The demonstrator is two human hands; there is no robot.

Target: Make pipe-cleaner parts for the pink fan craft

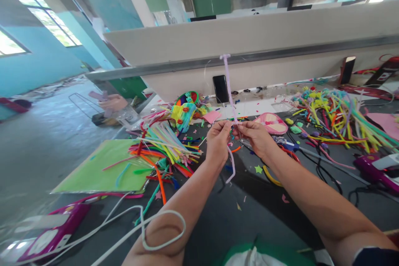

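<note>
A lilac pipe cleaner (229, 87) stands upright above my fingers, with a small bent crosspiece at its top. My left hand (217, 141) pinches it near its lower part between thumb and fingertips. Close against it, my right hand (256, 136) is closed at the same spot, its fingertips on the lilac stem. A loose lilac length hangs below the hands and bends at its end. The exact join between the fingertips is hidden. Just behind the right hand lies a pink round padded piece (274, 123). A phone (220, 89) leans on the panel beyond the stem.
Bundles of coloured pipe cleaners (170, 139) lie left, with more (339, 116) on the right. A green sheet (102, 164) lies at the table's left edge. Purple devices (56, 228) with cords sit on both sides. A white cable (165, 213) loops near my left forearm.
</note>
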